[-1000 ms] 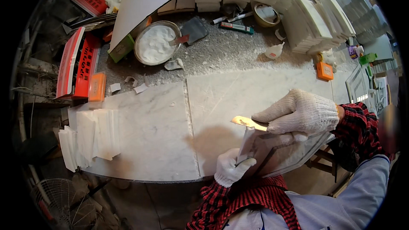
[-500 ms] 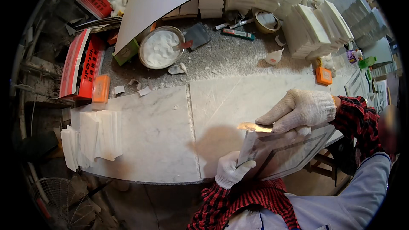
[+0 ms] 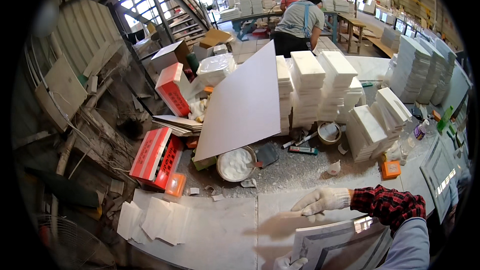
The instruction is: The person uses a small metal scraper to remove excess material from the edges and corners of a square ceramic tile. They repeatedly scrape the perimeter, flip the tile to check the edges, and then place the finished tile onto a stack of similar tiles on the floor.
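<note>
My left hand [image 3: 290, 263], in a white knit glove, grips the left edge of a polished marble panel [image 3: 334, 244] at the bottom of the view. White with grey inlaid bands forming a frame, the panel is held tilted above the worktop. Just above its upper edge is my right hand [image 3: 322, 201], gloved too, apart from the panel. Its fingers point left and are pressed together. A thin pale shape shows faintly beneath them, too blurred to name. My left hand is partly cut off by the lower rim.
White marble pieces [image 3: 167, 221] lie at the worktop's left. Behind are a bowl of white powder [image 3: 235, 166], a leaning white board [image 3: 247, 105], red boxes [image 3: 151, 157], an orange box [image 3: 391, 170] and stacked tiles [image 3: 308, 90]. A person [image 3: 300, 22] bends over a far table.
The view has tilted up, bringing the workshop beyond into sight. My right hand has come off the panel's upper edge, where it held a thin, shiny gold-looking strip. My left hand still grips the panel.
</note>
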A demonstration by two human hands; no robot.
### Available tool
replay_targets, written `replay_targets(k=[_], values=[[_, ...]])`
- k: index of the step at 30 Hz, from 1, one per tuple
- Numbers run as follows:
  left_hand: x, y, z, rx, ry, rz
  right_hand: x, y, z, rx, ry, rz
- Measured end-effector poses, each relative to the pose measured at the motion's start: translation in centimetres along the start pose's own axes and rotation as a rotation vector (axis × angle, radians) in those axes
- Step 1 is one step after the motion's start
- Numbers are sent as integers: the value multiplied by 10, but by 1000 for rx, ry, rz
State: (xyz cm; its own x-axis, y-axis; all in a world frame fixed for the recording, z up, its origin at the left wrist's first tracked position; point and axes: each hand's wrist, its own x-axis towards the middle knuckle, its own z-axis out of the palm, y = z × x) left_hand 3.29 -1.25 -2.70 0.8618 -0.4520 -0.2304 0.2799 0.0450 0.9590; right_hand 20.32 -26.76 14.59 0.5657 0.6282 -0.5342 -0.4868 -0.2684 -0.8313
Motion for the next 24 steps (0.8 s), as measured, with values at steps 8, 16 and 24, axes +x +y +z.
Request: replay_targets(k=[8,16,24], values=[[-4,12,1,149,31,66,10,14,2,49,-79,-165],[17,-95,-27,389,201,257,28,17,15,-24,-81,-295],[4,51,10,98,34,25,9,10,12,-52,173,-221]])
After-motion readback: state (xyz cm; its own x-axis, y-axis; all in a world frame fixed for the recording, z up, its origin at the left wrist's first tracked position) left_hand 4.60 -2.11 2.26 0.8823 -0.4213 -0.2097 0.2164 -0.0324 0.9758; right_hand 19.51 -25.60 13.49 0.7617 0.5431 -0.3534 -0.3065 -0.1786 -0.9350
